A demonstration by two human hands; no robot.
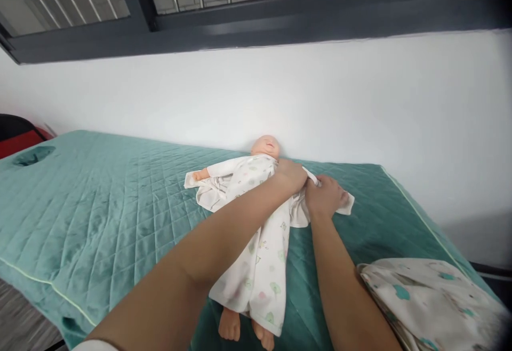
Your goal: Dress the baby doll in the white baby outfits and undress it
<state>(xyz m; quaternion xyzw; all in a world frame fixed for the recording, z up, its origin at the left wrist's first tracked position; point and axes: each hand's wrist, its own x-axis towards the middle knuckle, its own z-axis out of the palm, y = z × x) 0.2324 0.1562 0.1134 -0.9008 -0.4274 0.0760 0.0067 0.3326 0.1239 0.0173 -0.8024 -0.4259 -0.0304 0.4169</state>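
A baby doll (267,146) lies on its back on a teal quilted table (100,207), head toward the white wall. It wears a white printed romper (264,265), and its bare feet point toward me. My left hand (293,174) is closed on the romper cloth at the doll's shoulder on the right side. My right hand (325,196) is closed on the romper's sleeve beside it, pressing it on the table. The doll's other arm (200,175) sticks out to the left in its sleeve.
A folded patterned cloth (428,297) lies at the table's near right corner. The table has a face hole (34,155) at far left. A white wall and dark window frame stand behind. A red and black object (18,136) sits far left.
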